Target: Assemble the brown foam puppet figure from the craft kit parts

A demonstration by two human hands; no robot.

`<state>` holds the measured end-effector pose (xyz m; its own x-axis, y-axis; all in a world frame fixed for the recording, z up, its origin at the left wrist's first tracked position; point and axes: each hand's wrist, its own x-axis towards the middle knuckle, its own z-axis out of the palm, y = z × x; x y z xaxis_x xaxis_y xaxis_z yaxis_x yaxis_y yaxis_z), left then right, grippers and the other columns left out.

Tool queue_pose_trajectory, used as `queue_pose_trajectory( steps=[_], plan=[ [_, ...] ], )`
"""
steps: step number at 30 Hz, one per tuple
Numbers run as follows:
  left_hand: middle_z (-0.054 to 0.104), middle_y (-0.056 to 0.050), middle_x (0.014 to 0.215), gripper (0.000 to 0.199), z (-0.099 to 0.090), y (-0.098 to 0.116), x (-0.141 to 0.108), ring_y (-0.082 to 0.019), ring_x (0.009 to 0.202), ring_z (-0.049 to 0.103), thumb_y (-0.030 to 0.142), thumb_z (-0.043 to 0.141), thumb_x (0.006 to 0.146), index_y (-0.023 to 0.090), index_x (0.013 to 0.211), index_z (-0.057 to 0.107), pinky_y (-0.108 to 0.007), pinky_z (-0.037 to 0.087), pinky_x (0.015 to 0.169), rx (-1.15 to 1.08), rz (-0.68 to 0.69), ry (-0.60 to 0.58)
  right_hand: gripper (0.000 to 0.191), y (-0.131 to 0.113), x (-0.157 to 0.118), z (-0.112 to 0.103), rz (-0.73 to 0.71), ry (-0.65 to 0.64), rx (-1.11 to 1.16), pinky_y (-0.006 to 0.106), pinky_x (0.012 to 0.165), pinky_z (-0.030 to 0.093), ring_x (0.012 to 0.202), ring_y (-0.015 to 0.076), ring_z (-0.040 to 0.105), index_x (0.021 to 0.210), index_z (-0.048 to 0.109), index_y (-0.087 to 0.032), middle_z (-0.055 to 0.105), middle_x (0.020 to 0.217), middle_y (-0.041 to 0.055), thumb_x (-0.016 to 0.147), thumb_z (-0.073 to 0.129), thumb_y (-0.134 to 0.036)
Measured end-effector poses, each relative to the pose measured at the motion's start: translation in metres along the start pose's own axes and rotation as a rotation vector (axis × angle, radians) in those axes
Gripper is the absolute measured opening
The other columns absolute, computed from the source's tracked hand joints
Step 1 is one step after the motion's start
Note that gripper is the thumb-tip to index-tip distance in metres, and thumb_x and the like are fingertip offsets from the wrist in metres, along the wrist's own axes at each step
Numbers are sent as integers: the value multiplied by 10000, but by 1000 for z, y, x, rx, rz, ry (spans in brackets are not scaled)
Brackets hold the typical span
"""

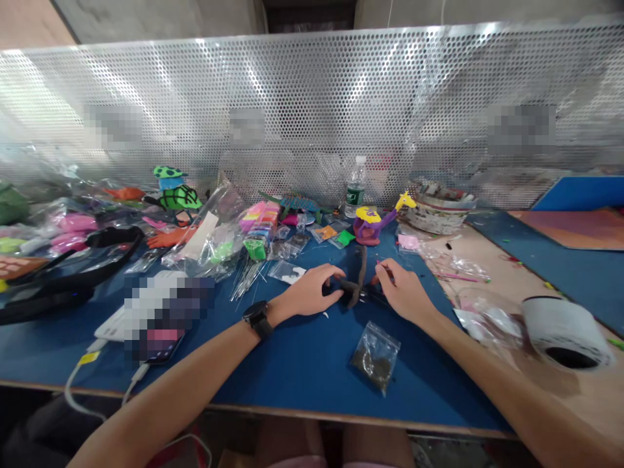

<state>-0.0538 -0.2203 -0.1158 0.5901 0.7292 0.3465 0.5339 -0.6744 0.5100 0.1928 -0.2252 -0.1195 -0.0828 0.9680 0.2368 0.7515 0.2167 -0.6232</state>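
Note:
A dark brown-and-black model (359, 276), seemingly of modelling clay, stands between my hands on the blue tabletop. Its upright middle piece is brown, with darker parts spreading at the base. My left hand (312, 289), with a black watch at the wrist, curls its thumb and fingers around the model's left side. On the other side, my right hand (402, 292) is closed in a pinch close to the model; what its fingertips hold is too small to name. Nearer me lies a clear zip bag (375, 357) with dark brown material inside.
Behind stand a water bottle (356, 188) and a purple-and-yellow giraffe figure (373, 224). Bagged coloured clay (260, 224) and thin wires (247, 276) lie left of centre, with a phone (166, 344) and cable nearer. A white roll (565, 331) is at right.

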Motion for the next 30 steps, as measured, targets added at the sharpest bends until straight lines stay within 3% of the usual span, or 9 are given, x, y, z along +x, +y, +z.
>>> queue_pose_trajectory(
  steps=[5,14,20,24,27,30],
  plan=[
    [634,-90,1225,336,1,10,5,-251,1134,577,226,563,893,208,1228,571,-385,461,960,80,51,-42,233,1,2,4,-12,-2,-43,300,639,405,680,209,660,890,548,-257,741,812,19,990,387,-392],
    [716,-44,1037,156,9,20,15,-230,1013,623,160,511,890,211,962,640,-363,447,940,45,55,-109,281,-5,1,5,-152,-46,7,294,628,387,632,192,611,841,531,-247,635,688,-3,1006,378,-415],
    [722,-31,941,188,4,27,13,-164,837,652,140,486,904,192,950,661,-276,496,806,-209,-13,-52,277,-4,1,3,-137,-28,26,292,625,395,632,189,624,841,536,-244,663,702,0,997,386,-417],
    [725,-57,1018,205,5,26,16,-165,901,665,157,502,913,163,1042,661,-263,510,795,-444,-124,2,291,-3,3,2,-88,-57,117,286,602,419,590,168,608,843,529,-240,701,732,0,992,378,-439],
    [720,-71,995,178,7,22,18,-165,906,671,166,527,909,136,1030,655,-275,519,826,-600,-183,35,310,-4,4,4,-38,-93,280,263,519,410,521,139,549,838,515,-237,694,717,-10,978,401,-489],
    [720,-73,999,175,7,21,18,-164,910,673,151,537,900,131,1028,656,-279,520,840,-651,-220,30,328,-5,6,6,73,-133,523,241,379,306,389,96,416,835,486,-238,679,711,-15,949,437,-541]
  ],
)
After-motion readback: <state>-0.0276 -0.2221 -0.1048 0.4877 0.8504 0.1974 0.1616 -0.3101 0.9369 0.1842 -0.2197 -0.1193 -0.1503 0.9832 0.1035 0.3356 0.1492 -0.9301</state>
